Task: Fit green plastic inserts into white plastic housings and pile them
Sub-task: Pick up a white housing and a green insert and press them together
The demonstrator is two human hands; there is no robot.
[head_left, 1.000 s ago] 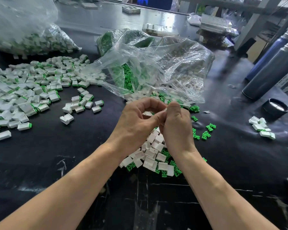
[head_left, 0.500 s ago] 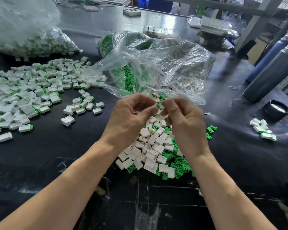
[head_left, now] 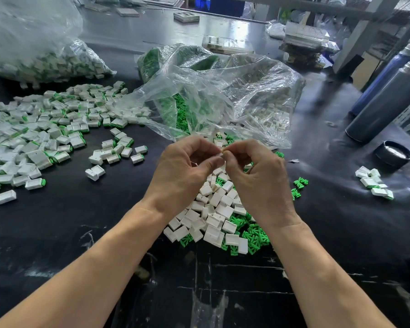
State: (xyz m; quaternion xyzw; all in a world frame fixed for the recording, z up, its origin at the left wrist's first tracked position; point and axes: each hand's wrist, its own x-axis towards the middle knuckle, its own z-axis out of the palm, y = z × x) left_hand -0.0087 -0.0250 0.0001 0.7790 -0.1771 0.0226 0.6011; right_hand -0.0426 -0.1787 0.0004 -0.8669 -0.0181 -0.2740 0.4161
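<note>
- Your left hand (head_left: 185,171) and right hand (head_left: 258,178) meet fingertip to fingertip just above the loose pile of white housings (head_left: 213,209). Both have fingers curled, pinching a small pale part (head_left: 221,151) between them; it is too hidden to tell whether it is a housing alone or one with an insert.
- The loose pile lies on the black table (head_left: 57,233) directly under your hands, with green inserts (head_left: 253,235) mixed in along its near and right edges.
- Right of that pile, a few stray green inserts (head_left: 300,183) sit apart on the table.
- Left of the pile, well apart, spreads the heap of finished white-and-green pieces (head_left: 45,129).
- Just behind the pile, the crumpled clear bag (head_left: 223,91) holds more green and white parts.
- Far right of the pile, a small cluster of assembled pieces (head_left: 374,183) lies near a black cap (head_left: 394,153) and two dark cylinders (head_left: 386,100).
- Far left behind the heap, another clear bag (head_left: 40,50) holds assembled pieces.
</note>
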